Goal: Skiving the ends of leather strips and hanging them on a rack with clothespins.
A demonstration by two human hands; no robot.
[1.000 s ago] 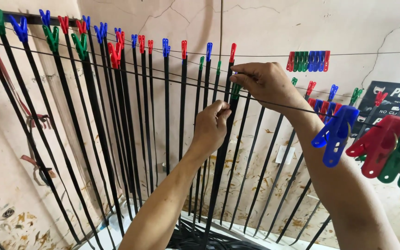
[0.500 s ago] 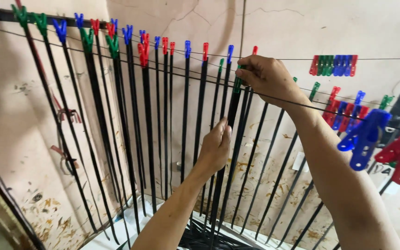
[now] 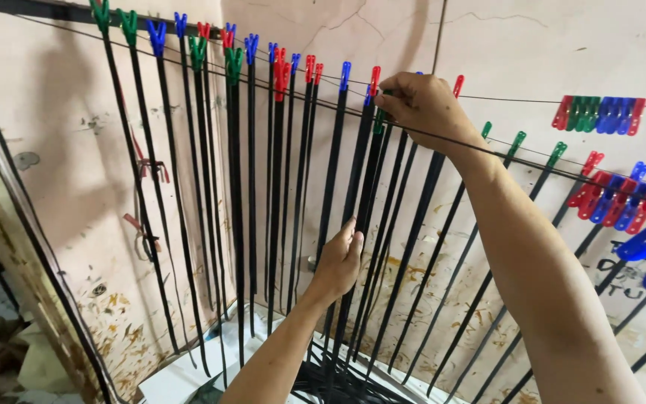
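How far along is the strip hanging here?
Done: many black strips hang pegged on the line. In hand: right hand at a green peg, left hand on one strip. Left: a pile of strips below; spare pegs wait.

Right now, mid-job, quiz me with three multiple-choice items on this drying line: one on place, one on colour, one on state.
1. Where is the right hand?
A. Up at the wire
B. Down at the floor
C. On the door frame

2. What colour are the hanging strips?
A. White
B. Black
C. Yellow

3. How does the left hand stand?
A. Flat on the wall
B. Hanging free
C. Closed around strips partway down

Answers:
1 A: its fingers pinch at the wire beside a green peg.
2 B: all strips are black.
3 C: it grips strips below the right hand.
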